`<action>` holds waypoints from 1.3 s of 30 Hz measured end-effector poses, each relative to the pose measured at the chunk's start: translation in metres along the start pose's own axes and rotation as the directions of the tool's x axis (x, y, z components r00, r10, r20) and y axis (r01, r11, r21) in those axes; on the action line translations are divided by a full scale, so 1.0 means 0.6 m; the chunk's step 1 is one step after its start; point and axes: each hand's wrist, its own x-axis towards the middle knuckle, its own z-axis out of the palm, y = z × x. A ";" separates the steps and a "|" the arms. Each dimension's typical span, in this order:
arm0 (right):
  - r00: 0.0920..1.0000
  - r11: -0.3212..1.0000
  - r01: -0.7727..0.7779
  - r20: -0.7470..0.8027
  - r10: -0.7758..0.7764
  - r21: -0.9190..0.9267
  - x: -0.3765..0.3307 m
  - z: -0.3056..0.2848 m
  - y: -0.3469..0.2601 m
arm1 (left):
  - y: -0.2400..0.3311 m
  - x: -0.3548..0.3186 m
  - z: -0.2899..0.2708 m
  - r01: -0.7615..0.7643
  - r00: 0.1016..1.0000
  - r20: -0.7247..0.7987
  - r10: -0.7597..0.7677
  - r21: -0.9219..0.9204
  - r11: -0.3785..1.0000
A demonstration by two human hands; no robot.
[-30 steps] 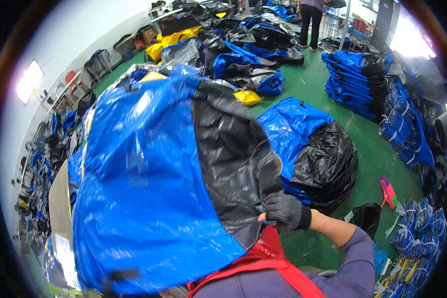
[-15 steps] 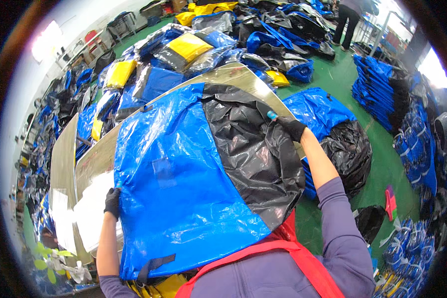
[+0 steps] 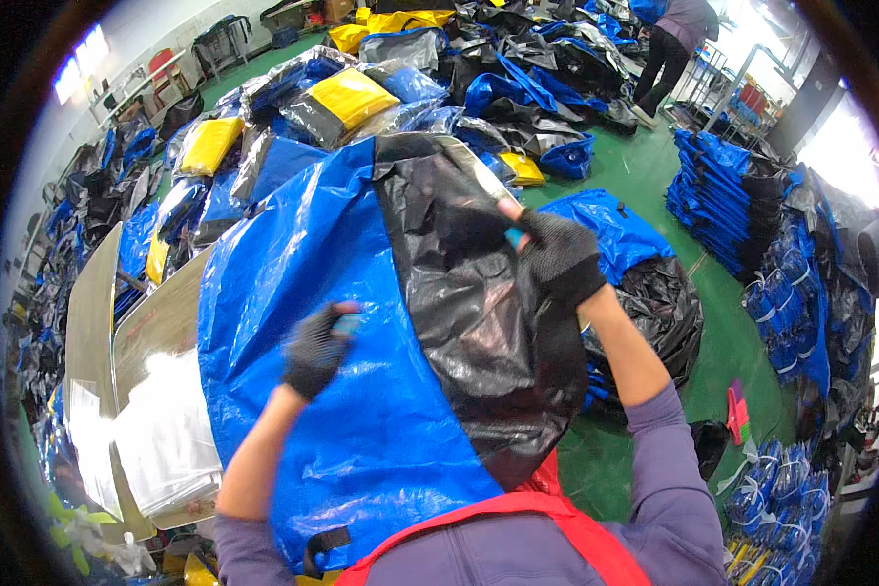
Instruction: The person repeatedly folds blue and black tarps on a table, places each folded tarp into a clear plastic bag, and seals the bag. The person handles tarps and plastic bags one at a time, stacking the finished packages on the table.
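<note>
A large bag-like cover [image 3: 332, 293] of shiny blue plastic sheeting with a black crinkled panel [image 3: 479, 342] lies spread before me over pale boards. My left hand [image 3: 317, 347], in a dark fingerless-tip glove, hovers over the blue part with its fingers curled; what they hold, if anything, I cannot make out. At the upper right edge of the black panel is my right hand [image 3: 562, 259], gloved the same way. Motion smears its fingertips, and a bit of teal shows at them. A black strap [image 3: 327, 547] is at the cover's near edge.
Wrapped blue, black and yellow packs [image 3: 352, 98] are heaped beyond the boards [image 3: 156, 342]. To the right, another blue-and-black cover [image 3: 654, 283] lies near a folded stack [image 3: 723, 195] on the green floor [image 3: 645, 176]. A person [image 3: 669, 49] bends at the far right.
My left hand has left the cover's left edge and moved inward over the blue part. My right hand has risen nearer my view. The far person now bends over.
</note>
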 end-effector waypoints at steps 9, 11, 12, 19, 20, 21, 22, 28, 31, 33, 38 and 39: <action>0.914 0.692 -0.404 0.237 0.328 0.598 -0.022 -0.010 -0.094 | 0.091 0.112 0.195 -0.379 0.830 -0.335 0.446 0.248 0.891; 0.907 0.659 -0.420 0.277 0.316 0.624 -0.023 0.012 -0.061 | 0.078 0.099 0.198 -0.369 0.888 -0.287 0.360 0.023 0.929; 0.909 0.763 -0.402 0.322 0.266 0.506 -0.024 0.022 -0.043 | 0.071 0.096 0.197 -0.245 0.965 -0.178 0.192 -0.358 0.901; 0.964 0.951 -0.251 0.134 0.229 0.183 -0.032 0.066 0.045 | 0.012 0.105 0.188 -0.325 0.936 -0.007 0.353 0.370 0.870; 0.939 0.951 -0.302 0.187 0.287 0.058 -0.027 0.067 0.054 | -0.004 0.103 0.189 -0.316 0.949 0.164 0.270 0.513 0.798; 0.955 0.969 -0.244 0.161 0.248 -0.040 -0.017 0.062 0.070 | -0.019 0.100 0.193 -0.269 0.950 0.300 0.087 0.643 0.717; 0.936 0.961 -0.235 0.233 0.265 -0.149 -0.008 0.059 0.085 | -0.034 0.097 0.199 -0.260 0.954 0.284 0.092 0.640 0.723; 0.896 0.897 -0.441 -0.039 0.442 0.031 -0.007 0.016 0.183 | -0.082 0.098 0.212 -0.127 0.989 0.140 0.044 0.664 0.737; 0.800 0.818 -0.575 0.192 0.568 -0.022 -0.089 -0.007 0.143 | -0.036 0.100 0.205 -0.128 0.990 0.124 0.066 0.606 0.785; 0.724 0.797 -0.573 0.338 0.601 -0.190 -0.148 -0.032 0.095 | 0.021 0.100 0.205 -0.132 0.990 0.121 0.072 0.620 0.773; 0.920 0.888 -0.372 -0.016 0.391 0.271 -0.203 -0.015 0.012 | 0.160 0.064 0.265 -0.199 0.955 0.196 0.221 -0.127 0.972; 0.955 0.901 -0.283 0.004 0.298 0.329 -0.203 -0.004 0.011 | 0.169 0.064 0.268 -0.332 0.913 0.211 0.348 -0.108 0.937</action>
